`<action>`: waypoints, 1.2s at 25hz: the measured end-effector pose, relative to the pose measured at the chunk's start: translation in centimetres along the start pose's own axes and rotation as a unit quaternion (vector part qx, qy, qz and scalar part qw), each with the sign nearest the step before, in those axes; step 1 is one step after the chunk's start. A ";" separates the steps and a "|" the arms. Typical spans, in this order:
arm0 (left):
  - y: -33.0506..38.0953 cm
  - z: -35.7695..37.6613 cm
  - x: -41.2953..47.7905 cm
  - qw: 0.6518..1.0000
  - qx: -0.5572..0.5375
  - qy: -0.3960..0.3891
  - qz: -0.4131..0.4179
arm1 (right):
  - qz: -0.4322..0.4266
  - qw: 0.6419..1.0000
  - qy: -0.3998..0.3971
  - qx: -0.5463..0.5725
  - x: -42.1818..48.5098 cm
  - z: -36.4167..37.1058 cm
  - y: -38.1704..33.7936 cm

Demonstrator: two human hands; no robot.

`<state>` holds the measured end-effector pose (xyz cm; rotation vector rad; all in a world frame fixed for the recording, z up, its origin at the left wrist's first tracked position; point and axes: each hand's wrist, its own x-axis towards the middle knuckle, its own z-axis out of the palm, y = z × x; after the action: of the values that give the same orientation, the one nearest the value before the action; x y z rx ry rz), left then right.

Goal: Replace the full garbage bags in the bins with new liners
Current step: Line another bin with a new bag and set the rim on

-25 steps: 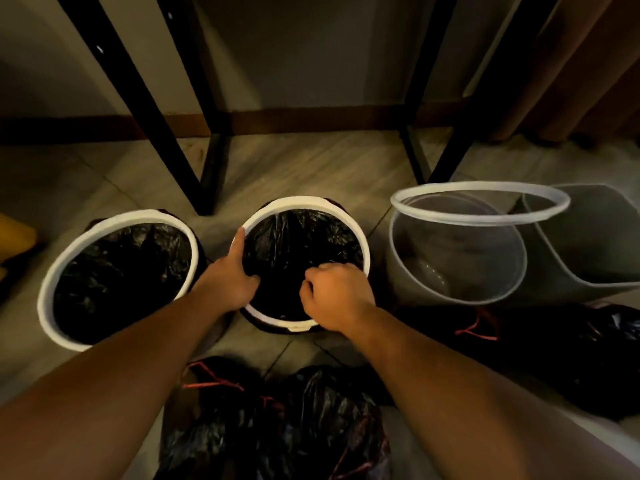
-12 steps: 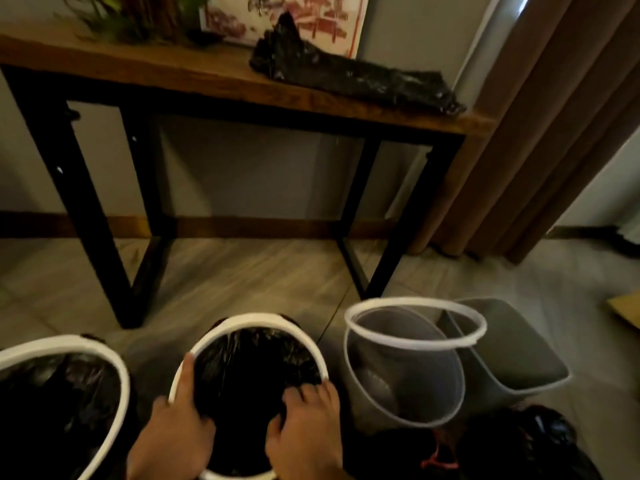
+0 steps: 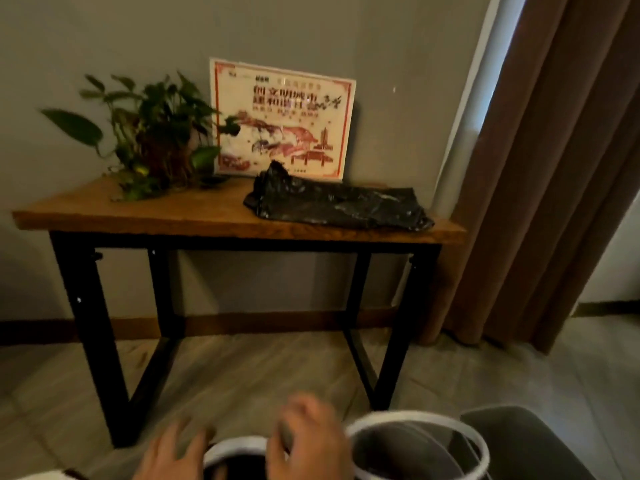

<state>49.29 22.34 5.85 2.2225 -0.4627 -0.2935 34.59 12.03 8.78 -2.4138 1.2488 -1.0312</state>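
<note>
Below the front of the wooden table with black metal legs (image 3: 138,211), the left hand (image 3: 173,452) hovers, fingers spread and empty, beside the white-rimmed round bin lined in black (image 3: 239,445). The blurred right hand (image 3: 308,441) sits at that rim, and I cannot tell whether it grips. The unlined grey round bin (image 3: 408,445) probably wants a sheet from the folded black plastic liners (image 3: 339,202) on the table's right end: rise through the open floor, clearing the table's front edge.

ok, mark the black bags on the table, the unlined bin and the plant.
black bags (image 3: 339,202): head view, middle of the pile on the tabletop.
unlined bin (image 3: 398,445): head view, bare inner wall.
plant (image 3: 156,136): head view, central leaves.
</note>
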 end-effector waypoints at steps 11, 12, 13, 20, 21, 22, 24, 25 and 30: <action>33.7 4.2 7.1 0.852 0.385 -0.036 0.352 | -0.106 0.959 -0.103 -0.241 29.1 -11.4 6.5; 33.8 5.1 7.3 0.862 0.374 -0.040 0.340 | -0.107 0.961 -0.109 -0.231 29.0 -11.4 7.0; 33.5 6.0 7.2 0.864 0.365 -0.022 0.346 | -0.120 0.962 -0.097 -0.225 29.0 -11.2 7.4; 31.4 6.6 2.6 0.917 -0.383 -0.104 0.021 | -0.244 0.959 0.024 -0.142 21.6 -13.8 5.6; 30.9 6.1 2.0 0.861 -0.475 -0.175 -0.043 | -0.264 0.956 0.013 -0.123 19.1 -14.2 5.0; 30.3 5.6 1.3 0.829 -0.521 -0.195 -0.061 | -0.287 0.951 -0.013 -0.115 16.5 -14.1 4.6; 28.7 4.3 -0.2 0.815 -0.549 -0.173 -0.073 | -0.339 0.932 -0.078 -0.100 12.3 -13.5 4.2; 27.7 3.6 -1.0 0.813 -0.551 -0.173 -0.081 | -0.349 0.930 -0.097 -0.067 10.9 -13.8 4.3; 19.8 0.4 -6.9 0.769 -0.590 -0.218 -0.117 | -0.119 0.971 0.070 0.198 11.4 -16.6 9.7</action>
<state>38.36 13.29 21.26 0.9313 -0.1290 -0.9472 21.74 -1.03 21.48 -2.2394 0.7103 -1.3877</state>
